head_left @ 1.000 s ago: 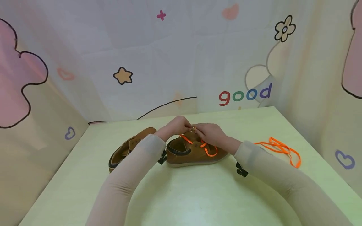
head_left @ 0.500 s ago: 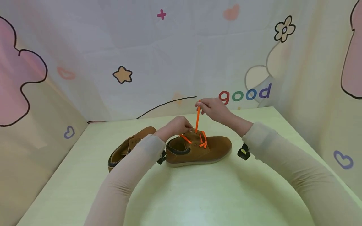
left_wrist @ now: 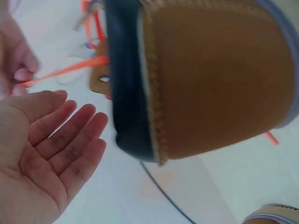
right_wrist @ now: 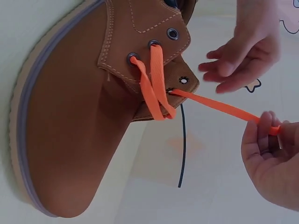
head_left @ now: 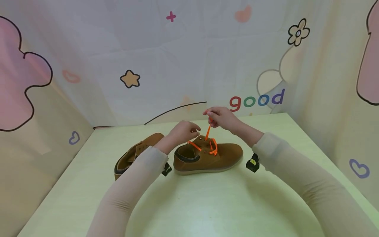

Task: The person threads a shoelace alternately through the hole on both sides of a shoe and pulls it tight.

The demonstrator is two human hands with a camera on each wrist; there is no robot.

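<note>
Fingers of left hand [head_left: 182, 132], relaxed and empty, hang near the shoe [head_left: 229, 153]. Shoe sits unheld on the tabletop [head_left: 192, 204]; a hard lace [right_wrist: 219, 107] pull could drag or tip it. Long axis runs left to right, toe rightward. Right hand [head_left: 222, 117] pinches the lace, rising from the shoe.

Left hand [left_wrist: 46, 158] relaxed, brown shoe [left_wrist: 219, 79] beside it, right hand [left_wrist: 15, 53] holding orange lace [left_wrist: 70, 68]
</note>
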